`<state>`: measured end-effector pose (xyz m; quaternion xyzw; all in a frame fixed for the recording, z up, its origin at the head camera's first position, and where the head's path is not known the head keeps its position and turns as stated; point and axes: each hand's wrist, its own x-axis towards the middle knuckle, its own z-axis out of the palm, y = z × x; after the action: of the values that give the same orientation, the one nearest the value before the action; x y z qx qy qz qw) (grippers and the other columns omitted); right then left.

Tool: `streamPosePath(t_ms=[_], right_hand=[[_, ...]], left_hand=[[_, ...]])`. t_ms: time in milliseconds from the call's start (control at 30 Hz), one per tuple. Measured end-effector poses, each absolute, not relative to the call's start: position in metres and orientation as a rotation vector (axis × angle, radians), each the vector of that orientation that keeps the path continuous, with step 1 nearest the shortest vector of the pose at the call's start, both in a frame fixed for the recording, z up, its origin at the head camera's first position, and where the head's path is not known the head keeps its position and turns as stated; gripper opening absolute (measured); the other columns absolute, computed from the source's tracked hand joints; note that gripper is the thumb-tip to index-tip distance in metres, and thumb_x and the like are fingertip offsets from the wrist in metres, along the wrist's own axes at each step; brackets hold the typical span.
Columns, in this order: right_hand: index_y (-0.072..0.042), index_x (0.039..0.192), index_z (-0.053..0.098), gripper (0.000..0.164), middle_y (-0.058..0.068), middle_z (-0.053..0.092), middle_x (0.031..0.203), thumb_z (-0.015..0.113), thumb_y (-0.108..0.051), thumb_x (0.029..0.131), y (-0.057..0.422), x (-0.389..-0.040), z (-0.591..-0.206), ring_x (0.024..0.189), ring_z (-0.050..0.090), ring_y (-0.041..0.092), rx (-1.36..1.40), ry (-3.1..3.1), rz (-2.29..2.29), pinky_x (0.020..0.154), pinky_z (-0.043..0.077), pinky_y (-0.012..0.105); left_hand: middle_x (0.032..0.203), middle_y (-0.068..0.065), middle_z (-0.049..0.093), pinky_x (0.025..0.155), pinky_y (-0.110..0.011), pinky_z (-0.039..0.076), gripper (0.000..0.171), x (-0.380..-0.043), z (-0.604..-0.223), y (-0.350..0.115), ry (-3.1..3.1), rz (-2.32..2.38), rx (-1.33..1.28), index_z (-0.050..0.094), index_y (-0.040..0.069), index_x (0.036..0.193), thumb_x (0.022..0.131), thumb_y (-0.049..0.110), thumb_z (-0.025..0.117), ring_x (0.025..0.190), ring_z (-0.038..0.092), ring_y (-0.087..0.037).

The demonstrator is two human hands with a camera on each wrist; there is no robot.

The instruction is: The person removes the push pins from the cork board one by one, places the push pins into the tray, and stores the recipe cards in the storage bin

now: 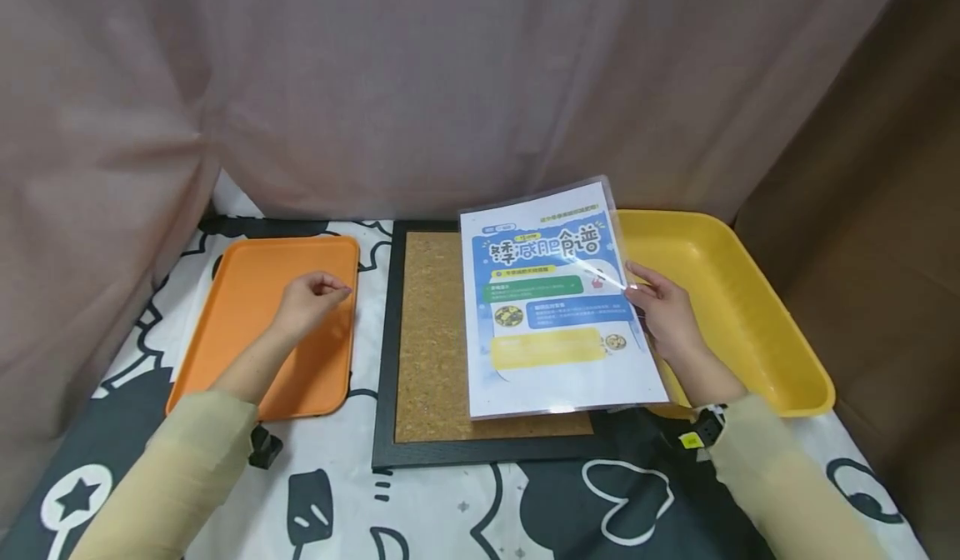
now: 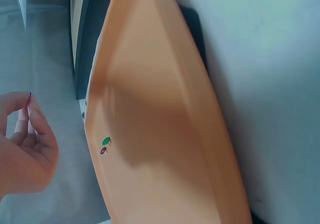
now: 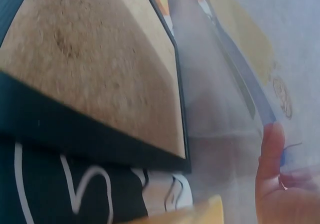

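My right hand (image 1: pixel 666 314) grips the right edge of a laminated printed sheet (image 1: pixel 555 302), raised and slightly tilted over a framed cork board (image 1: pixel 431 335). The thumb lies along the sheet's edge in the right wrist view. Over the orange tray (image 1: pixel 262 277), my left hand (image 1: pixel 311 297) pinches thumb and forefinger together. A tiny dark blue spot, apparently a thumbtack (image 2: pixel 30 94), shows at those fingertips in the left wrist view; most of it is hidden. Two more tacks lie in the tray: a green thumbtack (image 2: pixel 106 141) and a dark purple thumbtack (image 2: pixel 104 151).
A deep yellow tray (image 1: pixel 750 335) stands at the right, partly behind the sheet and right hand. The patterned black-and-white tablecloth (image 1: pixel 427 506) covers the table. Behind it hangs a brownish curtain (image 1: pixel 390 85), with another along the right side.
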<state>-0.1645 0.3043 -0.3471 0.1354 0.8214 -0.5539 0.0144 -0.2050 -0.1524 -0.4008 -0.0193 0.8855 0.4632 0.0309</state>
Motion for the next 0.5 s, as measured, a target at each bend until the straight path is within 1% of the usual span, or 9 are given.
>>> streamPosePath(t_ms=[67, 133, 300, 400, 500], right_hand=[[-0.018, 0.147, 0.028, 0.053, -0.011, 0.057, 0.097, 0.045, -0.026, 0.098, 0.315, -0.162, -0.344, 0.074, 0.064, -0.003, 0.41, 2.544, -1.742, 0.068, 0.053, 0.018], [-0.018, 0.148, 0.027, 0.055, -0.015, 0.056, 0.095, 0.047, -0.028, 0.098, 0.325, -0.159, -0.341, 0.075, 0.064, -0.003, 0.417, 2.519, -1.776, 0.068, 0.053, 0.018], [-0.02, 0.148, 0.026, 0.064, -0.015, 0.056, 0.097, 0.054, -0.034, 0.093, 0.355, -0.15, -0.335, 0.074, 0.065, -0.002, 0.472, 2.417, -1.917, 0.067, 0.052, 0.016], [-0.02, 0.148, 0.026, 0.066, -0.017, 0.059, 0.093, 0.057, -0.032, 0.091, 0.374, -0.146, -0.331, 0.071, 0.066, 0.0, 0.491, 2.338, -2.035, 0.064, 0.053, 0.016], [-0.025, 0.147, 0.027, 0.069, -0.018, 0.06, 0.092, 0.061, -0.033, 0.088, 0.393, -0.141, -0.327, 0.071, 0.066, 0.001, 0.539, 2.291, -2.075, 0.063, 0.053, 0.017]], left_hand=[[0.089, -0.01, 0.058, 0.063, -0.02, 0.043, 0.025, -0.204, -0.401, -0.153, 2.715, 1.439, -0.061, 0.06, -0.002, 0.101, 0.093, 0.021, 0.057, 0.076, 0.049, -0.018], [0.089, -0.01, 0.058, 0.063, -0.02, 0.043, 0.026, -0.204, -0.401, -0.152, 2.717, 1.438, -0.058, 0.06, -0.002, 0.102, 0.093, 0.022, 0.057, 0.077, 0.049, -0.018], [0.089, -0.01, 0.058, 0.064, -0.021, 0.043, 0.024, -0.204, -0.399, -0.15, 2.738, 1.415, -0.062, 0.06, -0.001, 0.101, 0.093, 0.022, 0.056, 0.079, 0.05, -0.019], [0.091, -0.011, 0.058, 0.064, -0.02, 0.043, 0.024, -0.203, -0.398, -0.149, 2.736, 1.416, -0.058, 0.06, -0.001, 0.102, 0.093, 0.021, 0.056, 0.08, 0.05, -0.019], [0.093, -0.012, 0.059, 0.066, -0.02, 0.044, 0.025, -0.202, -0.397, -0.149, 2.723, 1.426, -0.057, 0.059, -0.001, 0.103, 0.094, 0.021, 0.056, 0.081, 0.05, -0.02]])
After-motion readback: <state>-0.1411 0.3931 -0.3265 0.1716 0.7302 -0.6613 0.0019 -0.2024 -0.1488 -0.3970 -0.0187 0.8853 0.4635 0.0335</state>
